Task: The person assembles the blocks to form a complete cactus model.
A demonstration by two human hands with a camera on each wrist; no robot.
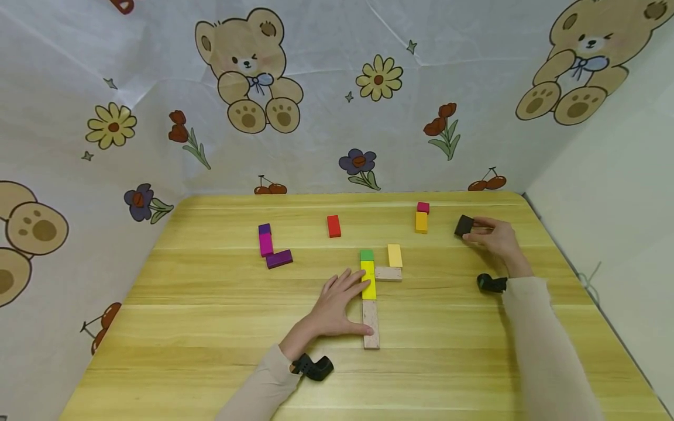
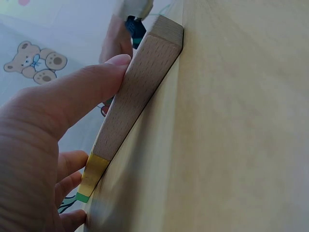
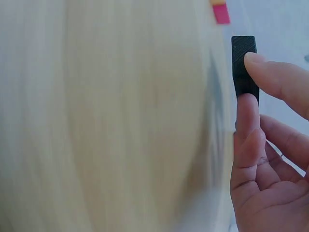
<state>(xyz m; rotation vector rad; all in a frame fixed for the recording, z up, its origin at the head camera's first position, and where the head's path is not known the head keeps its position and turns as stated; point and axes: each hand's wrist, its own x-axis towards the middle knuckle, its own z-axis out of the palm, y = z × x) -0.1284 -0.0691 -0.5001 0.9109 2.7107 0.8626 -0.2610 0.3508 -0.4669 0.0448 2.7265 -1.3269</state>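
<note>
My right hand pinches a black block between thumb and fingers at the right of the table. In the right wrist view the black block stands out past the fingertips. My left hand lies spread over a row of blocks in the middle. Its thumb touches a plain wooden block and its fingertips rest on a yellow block. A green block sits at the far end of this row. Another plain wooden block branches off to the right, with a pale yellow block at its end.
Left of the row lie a dark purple block, a magenta block and a violet block, touching. A red block lies alone behind. An orange block meets a crimson block. A bear-print curtain borders the table.
</note>
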